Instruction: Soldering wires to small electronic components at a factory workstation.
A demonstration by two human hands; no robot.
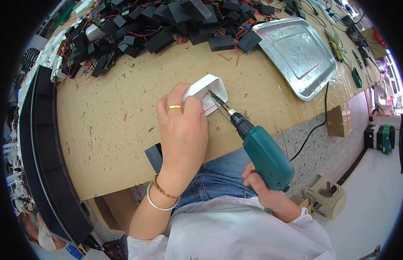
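My left hand is closed round a small white plastic housing, tilted with its open side facing right. Thin red wires show in its opening. In my right hand is a green pistol-shaped soldering gun, gripped by its handle. Its metal tip reaches into the housing; whether the tip touches a wire or the inner wall, I cannot tell. Beside my left wrist a black rectangular block lies at the table's near edge.
Black boxes with red wires and circuit boards are heaped along the table's far side. A metal tray lies at the right, near pliers. A black cable hangs over the right edge. A long black rack borders the left.
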